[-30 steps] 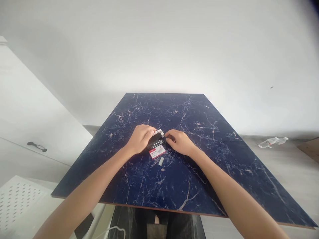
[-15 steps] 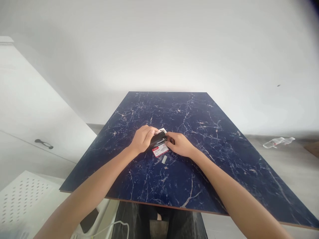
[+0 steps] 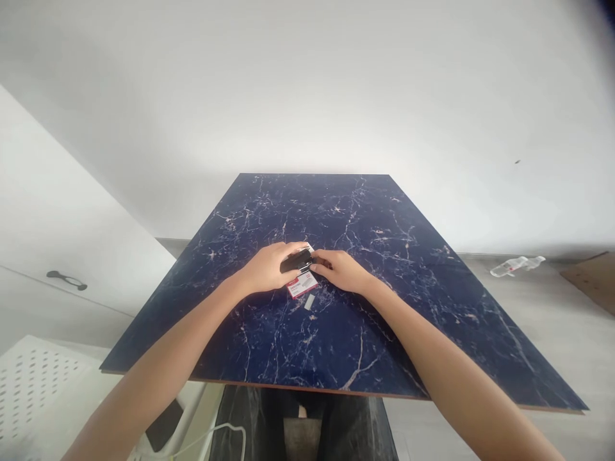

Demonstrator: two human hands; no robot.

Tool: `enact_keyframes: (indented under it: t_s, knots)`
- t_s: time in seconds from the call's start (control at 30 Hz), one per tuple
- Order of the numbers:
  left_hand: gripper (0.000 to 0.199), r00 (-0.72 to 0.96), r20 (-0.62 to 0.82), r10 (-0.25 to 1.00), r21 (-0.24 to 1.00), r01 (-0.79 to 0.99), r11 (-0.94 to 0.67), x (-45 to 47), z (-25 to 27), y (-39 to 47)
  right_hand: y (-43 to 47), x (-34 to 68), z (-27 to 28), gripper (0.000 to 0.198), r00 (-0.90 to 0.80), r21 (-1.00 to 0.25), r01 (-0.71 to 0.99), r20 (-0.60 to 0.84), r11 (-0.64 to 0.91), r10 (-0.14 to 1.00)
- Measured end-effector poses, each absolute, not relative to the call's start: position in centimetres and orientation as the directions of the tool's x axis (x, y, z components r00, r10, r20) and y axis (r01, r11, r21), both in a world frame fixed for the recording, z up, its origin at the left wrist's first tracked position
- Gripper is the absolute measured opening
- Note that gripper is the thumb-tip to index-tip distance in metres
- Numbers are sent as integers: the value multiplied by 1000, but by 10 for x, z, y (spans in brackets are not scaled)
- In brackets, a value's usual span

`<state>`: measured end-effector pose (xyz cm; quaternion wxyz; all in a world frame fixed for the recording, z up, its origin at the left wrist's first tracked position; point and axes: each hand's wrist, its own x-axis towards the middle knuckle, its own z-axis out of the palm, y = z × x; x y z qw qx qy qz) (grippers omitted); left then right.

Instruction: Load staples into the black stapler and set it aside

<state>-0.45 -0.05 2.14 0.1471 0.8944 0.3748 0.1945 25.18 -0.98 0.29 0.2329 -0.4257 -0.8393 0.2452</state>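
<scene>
Both hands are on a small black stapler (image 3: 296, 261) over the middle of the table. My left hand (image 3: 269, 267) is closed round its left part, thumb on the near side and fingers on the far side. At the stapler's right end, my right hand (image 3: 339, 269) pinches with thumb and forefinger. Beneath the stapler lies a red and white staple box (image 3: 302, 286), partly covered by it and by my left hand. A short silver-grey strip of staples (image 3: 310, 302) rests on the table just nearer than the box.
The dark blue marbled table (image 3: 336, 211) has a white wall behind it. At left are a white cabinet with a dark handle (image 3: 67, 280) and a perforated white panel (image 3: 38, 384). Clear plastic bottles (image 3: 516, 266) and a brown box (image 3: 593, 282) are on the floor at right.
My left thumb has shifted from the top of the stapler to its near side. The whole view has moved slightly, so the table appears a little further left.
</scene>
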Motion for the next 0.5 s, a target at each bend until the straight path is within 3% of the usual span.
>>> enact_keyframes:
  t_s: [0.23, 0.5]
  knots:
    - [59, 652, 232, 722, 377, 624, -685, -6, 21, 0, -8, 256, 8, 21, -534, -550, 642, 179, 534, 826]
    - [54, 676, 315, 666, 258, 614, -746, -5, 17, 6, 3, 301, 19, 30, -447, -568, 723, 48, 392, 893]
